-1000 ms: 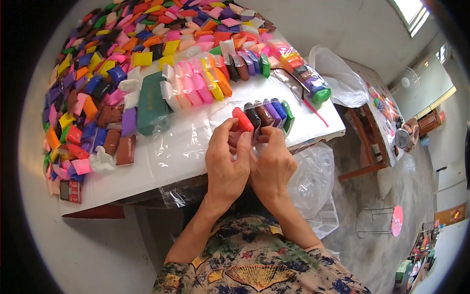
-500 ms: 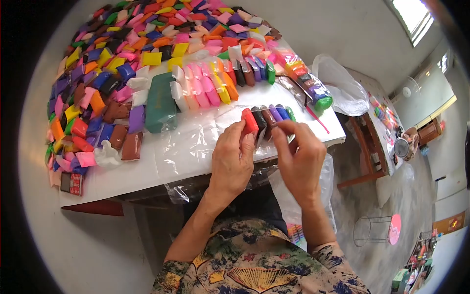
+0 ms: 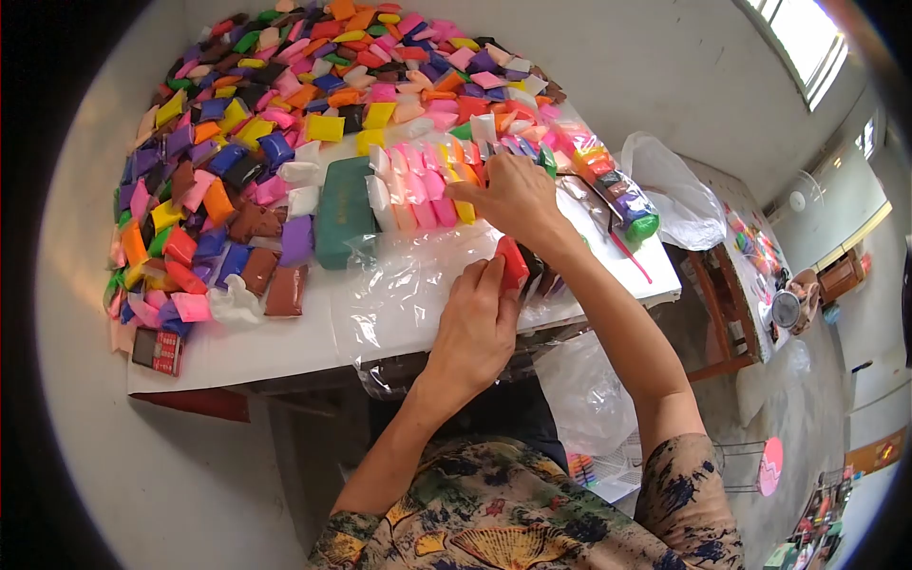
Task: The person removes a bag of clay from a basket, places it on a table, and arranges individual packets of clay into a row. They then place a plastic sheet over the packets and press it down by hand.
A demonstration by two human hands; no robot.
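My left hand (image 3: 475, 318) is closed around a red packet (image 3: 513, 264) at the front edge of the table, at the end of a row of dark packets (image 3: 543, 283) in clear plastic. My right forearm partly hides that row. Farther back, my right hand (image 3: 521, 195) reaches over neat rows of pink, white, yellow and orange packets (image 3: 415, 187). Its thumb is stretched out beside the yellow and orange ones, apart from the index finger; the other fingertips are hidden. Under my left hand lies a clear plastic bag (image 3: 394, 294).
A large pile of coloured packets (image 3: 275, 133) covers the back and left of the table. A green box (image 3: 344, 214) stands beside the rows. Glasses (image 3: 608, 214), a filled bag (image 3: 627, 195) and a phone (image 3: 158, 351) lie near the edges. A stool (image 3: 770, 465) stands on the floor.
My right hand has left the dark packets by my left hand and moved back over the sorted rows. My left hand still holds the red packet. The view has shifted slightly.
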